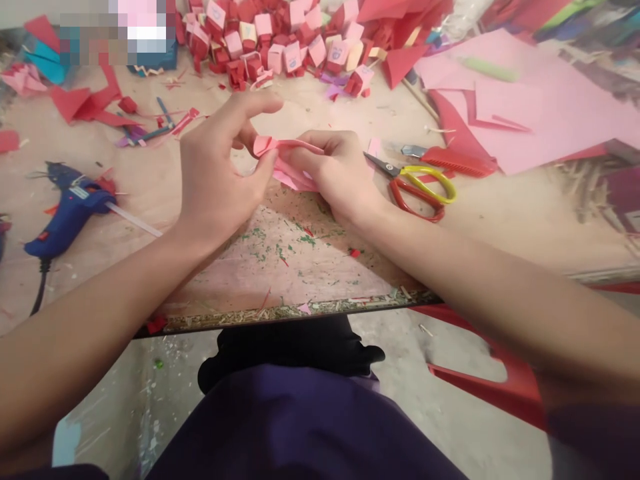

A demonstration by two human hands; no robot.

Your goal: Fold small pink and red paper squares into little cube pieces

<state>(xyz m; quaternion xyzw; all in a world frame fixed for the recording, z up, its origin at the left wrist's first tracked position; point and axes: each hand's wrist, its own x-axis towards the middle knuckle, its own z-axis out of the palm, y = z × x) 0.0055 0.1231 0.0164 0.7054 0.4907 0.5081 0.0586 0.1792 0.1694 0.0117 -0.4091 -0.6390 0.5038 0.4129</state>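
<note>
A folded piece of pink paper (287,163) is held between both hands above the low wooden table (300,267). My left hand (217,177) pinches its left end between thumb and a finger, with the index finger raised. My right hand (340,173) is curled over the right part of the paper and grips it against the table.
Red-and-yellow scissors (417,187) and a red cutter (457,161) lie right of my hands. A blue glue gun (67,213) lies at the left. A heap of small pink and red paper boxes (285,43) sits at the back, pink sheets (525,113) at the right.
</note>
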